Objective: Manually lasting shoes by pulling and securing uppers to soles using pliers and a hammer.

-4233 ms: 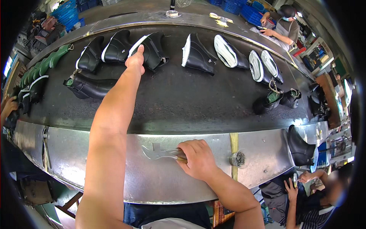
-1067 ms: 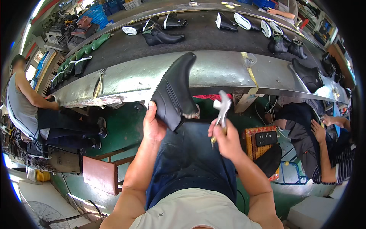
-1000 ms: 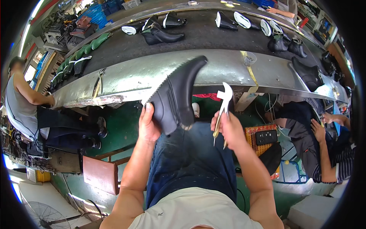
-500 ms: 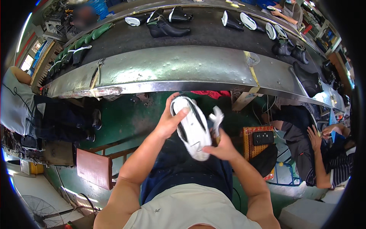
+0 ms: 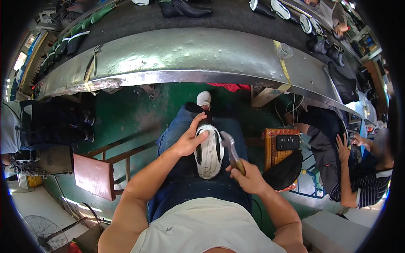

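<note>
A boot (image 5: 209,157) rests bottom up on my lap, its pale underside facing me with a dark mark near the close end. My left hand (image 5: 192,141) is closed around its far end, thumb pressed on the underside. Just right of the boot, my right hand (image 5: 249,175) grips a hammer (image 5: 230,147) by its yellowish handle. The hammer's metal head is raised beside the boot and appears apart from it.
A metal-edged bench (image 5: 177,55) runs across ahead, carrying black boots (image 5: 185,9) and green boots (image 5: 90,19). A wooden stool (image 5: 95,175) stands left. At right, a phone (image 5: 287,142) lies on a patterned seat beside a seated co-worker (image 5: 363,168); another person (image 5: 17,126) stands left.
The boot has come down onto my lap and turned more upright in view. My right hand has left the boot's near end, and the hammer has shifted closer to me. My view has tipped downward.
</note>
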`<state>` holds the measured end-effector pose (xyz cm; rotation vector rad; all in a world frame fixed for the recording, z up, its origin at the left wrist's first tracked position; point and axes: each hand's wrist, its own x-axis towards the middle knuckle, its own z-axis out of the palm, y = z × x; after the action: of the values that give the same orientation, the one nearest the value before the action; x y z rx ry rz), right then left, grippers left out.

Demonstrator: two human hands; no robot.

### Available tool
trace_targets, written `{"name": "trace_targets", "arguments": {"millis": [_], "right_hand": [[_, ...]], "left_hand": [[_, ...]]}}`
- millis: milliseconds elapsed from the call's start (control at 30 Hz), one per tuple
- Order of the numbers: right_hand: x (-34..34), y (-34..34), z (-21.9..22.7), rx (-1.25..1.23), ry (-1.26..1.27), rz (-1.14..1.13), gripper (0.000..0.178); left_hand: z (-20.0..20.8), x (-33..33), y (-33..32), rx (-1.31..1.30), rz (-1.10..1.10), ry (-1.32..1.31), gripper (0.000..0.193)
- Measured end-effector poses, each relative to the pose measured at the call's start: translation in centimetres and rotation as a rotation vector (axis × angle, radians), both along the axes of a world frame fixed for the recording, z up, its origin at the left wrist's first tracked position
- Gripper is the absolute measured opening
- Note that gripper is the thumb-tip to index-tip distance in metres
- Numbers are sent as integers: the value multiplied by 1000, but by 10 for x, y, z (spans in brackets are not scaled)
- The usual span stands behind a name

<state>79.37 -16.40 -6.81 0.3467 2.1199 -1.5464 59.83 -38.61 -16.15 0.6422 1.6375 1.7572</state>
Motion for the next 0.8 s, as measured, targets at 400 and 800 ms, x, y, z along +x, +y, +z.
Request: {"name": "trace_targets", "arguments": {"millis": [400,800], "right_hand": [[-47,16,29,-609,145,-573,33],[-16,-5,-18,-610,-182,-311,29]], "left_hand": [[18,5,14,-70,-104,239,63],[3,-3,11,-146,-33,172,70]]}}
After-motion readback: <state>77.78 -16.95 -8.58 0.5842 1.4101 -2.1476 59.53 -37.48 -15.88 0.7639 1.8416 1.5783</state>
